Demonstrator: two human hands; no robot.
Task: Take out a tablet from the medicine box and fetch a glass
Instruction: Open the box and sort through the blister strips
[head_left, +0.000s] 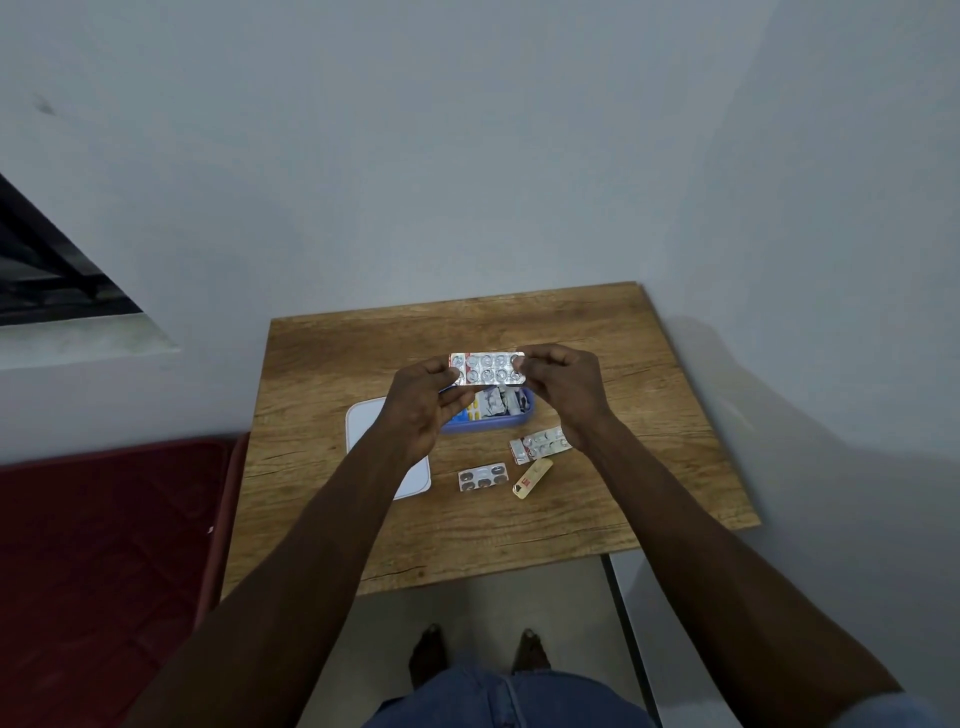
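Observation:
A silver blister strip of tablets (487, 368) is held up above the open blue medicine box (498, 423) on the wooden table (597, 364). My left hand (423, 410) pinches the strip's left end and my right hand (563, 389) pinches its right end. The box holds several more packets, partly hidden by my hands. Its white lid (363, 423) lies to the left, partly under my left forearm. No glass is in view.
Two other blister strips (540, 444) (483, 479) and a small yellowish sachet (531, 478) lie on the table in front of the box. A red mattress (104, 545) is at the left. The wall stands right behind the table.

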